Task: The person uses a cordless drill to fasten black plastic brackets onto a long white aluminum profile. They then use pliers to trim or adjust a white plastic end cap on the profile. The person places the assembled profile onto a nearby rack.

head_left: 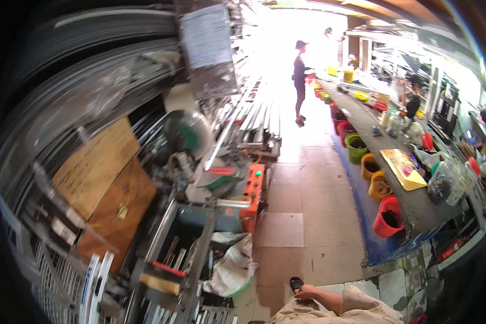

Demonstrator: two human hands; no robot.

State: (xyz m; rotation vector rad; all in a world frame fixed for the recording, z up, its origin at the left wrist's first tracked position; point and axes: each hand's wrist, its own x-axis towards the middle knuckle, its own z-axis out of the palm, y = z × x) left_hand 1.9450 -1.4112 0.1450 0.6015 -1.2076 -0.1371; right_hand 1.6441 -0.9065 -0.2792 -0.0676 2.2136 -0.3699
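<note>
At nine o'clock, two wooden boards [96, 171] lean among long metal strips. At ten o'clock stands a machine with a round green-and-grey guard [189, 137]. A white sack [231, 271] slumps at six o'clock, below an orange control box [251, 184] with a green button. At five o'clock, just beyond the right hand [306, 292], is a black sandal [295, 282]. The hand's fingers look bent, close to beige clothing [356, 303] that spreads toward half past four; whether they pinch it I cannot tell. The left hand is out of view, its state unknown. A person in dark clothes [299, 75] stands at one o'clock. Baskets, the nearest one red [384, 222], line the left edge of a long worktop [418, 208], where a yellow board [402, 168] lies at three o'clock.
</note>
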